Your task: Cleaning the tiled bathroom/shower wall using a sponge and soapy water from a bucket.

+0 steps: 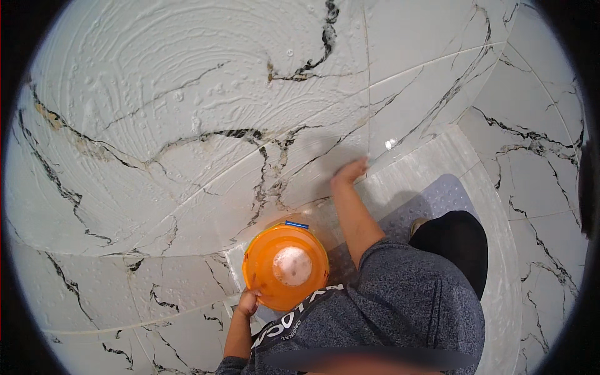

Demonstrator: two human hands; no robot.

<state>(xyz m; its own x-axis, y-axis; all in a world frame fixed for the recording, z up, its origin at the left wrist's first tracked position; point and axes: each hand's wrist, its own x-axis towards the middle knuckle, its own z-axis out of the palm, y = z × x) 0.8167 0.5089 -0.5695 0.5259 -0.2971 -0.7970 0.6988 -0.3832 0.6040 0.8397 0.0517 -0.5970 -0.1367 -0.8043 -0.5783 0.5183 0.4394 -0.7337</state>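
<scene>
My left hand (248, 302) is closed on the near-left rim of an orange bucket (255, 275). White foamy liquid (292, 266) lies at the bottom of the bucket. A blue grip (297, 224) shows at its far rim. To the right and farther off, my right hand (351, 170) is beside the marbled tile wall (325, 134), above the pale ledge at its foot. Its fingers look curled together, and whatever they may hold is too small or hidden to make out.
Soap suds in curved streaks (156, 69) cover the wall tiles at upper left. A grey bumpy mat (447, 190) lies on the pale floor under my bent black-clad leg (456, 244). More marbled tile (537, 187) rises on the right. A bright white spot (390, 144) shows near my right hand.
</scene>
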